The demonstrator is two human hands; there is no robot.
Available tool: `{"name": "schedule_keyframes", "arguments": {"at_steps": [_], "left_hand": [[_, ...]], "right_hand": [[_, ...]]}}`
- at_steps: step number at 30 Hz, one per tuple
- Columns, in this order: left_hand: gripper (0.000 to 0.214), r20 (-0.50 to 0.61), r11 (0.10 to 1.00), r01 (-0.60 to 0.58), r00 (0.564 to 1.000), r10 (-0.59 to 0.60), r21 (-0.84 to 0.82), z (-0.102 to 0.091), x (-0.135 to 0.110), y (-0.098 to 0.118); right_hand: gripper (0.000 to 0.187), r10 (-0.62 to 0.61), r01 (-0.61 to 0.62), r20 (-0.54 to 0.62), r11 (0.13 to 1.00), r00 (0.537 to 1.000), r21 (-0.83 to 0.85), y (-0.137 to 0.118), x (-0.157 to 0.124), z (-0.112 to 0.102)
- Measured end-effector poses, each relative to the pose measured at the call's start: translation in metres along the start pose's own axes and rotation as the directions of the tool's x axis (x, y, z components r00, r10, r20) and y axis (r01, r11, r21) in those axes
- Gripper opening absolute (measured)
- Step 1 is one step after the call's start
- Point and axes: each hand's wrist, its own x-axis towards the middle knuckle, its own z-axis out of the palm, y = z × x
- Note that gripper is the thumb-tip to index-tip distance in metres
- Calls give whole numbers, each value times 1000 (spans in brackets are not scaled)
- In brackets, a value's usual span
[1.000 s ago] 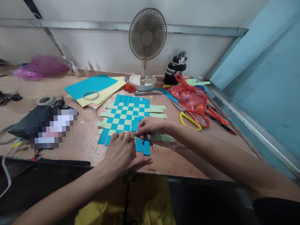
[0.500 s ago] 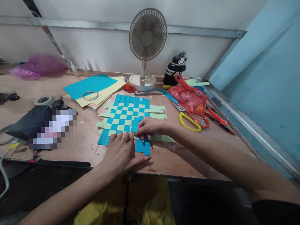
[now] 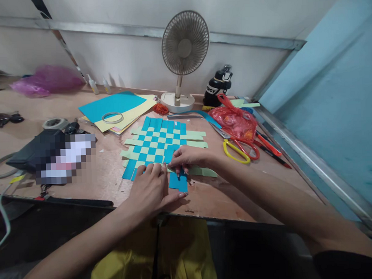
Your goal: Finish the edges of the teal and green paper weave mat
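Observation:
A woven paper mat [image 3: 152, 144] of blue and pale green strips lies on the table in front of me, its loose strip ends sticking out at the sides and front. My left hand [image 3: 149, 183] rests on its near edge, fingertips pressing down and thumb stretched out to the right. Close beside those fingertips, my right hand [image 3: 186, 157] pinches a paper strip at the mat's near right part; the pinched spot is partly hidden by the fingers. A pale green strip [image 3: 204, 172] pokes out to the right beneath my right wrist. Blue strip ends [image 3: 179, 182] hang toward me between the hands.
Scissors [image 3: 237, 150] with yellow and red handles lie right, by a red plastic bag [image 3: 232, 119] and cutters [image 3: 268, 144]. Behind stand a fan [image 3: 184, 48] and black bottle [image 3: 217, 87]. Paper sheets [image 3: 111, 105], a tape roll [image 3: 55, 123] and dark case [image 3: 36, 151] lie left.
Almost nothing differs. The whole view has shifted very slightly, while both hands keep the same place on the mat.

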Motion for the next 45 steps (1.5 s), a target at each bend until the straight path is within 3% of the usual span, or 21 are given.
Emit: {"name": "schedule_keyframes", "arguments": {"at_steps": [11,20,27,45], "left_hand": [[87,-31,1000,-5,999,6,24,4,2,2],[85,-44,1000,-8,999,9,5,4,2,1],[83,-33,1000,-12,999,11,-13,3,2,1],[59,18,959,34,999,-30,-282,-2,0,-15]], "right_hand": [[26,27,-29,-29,996,999,-83,-3,0,3],[31,26,-28,52,999,998,46,-2,1,-1],[26,56,-58,-50,998,997,-36,-4,0,5],[24,67,-70,-71,997,995,-40,-7,-1,7]]}}
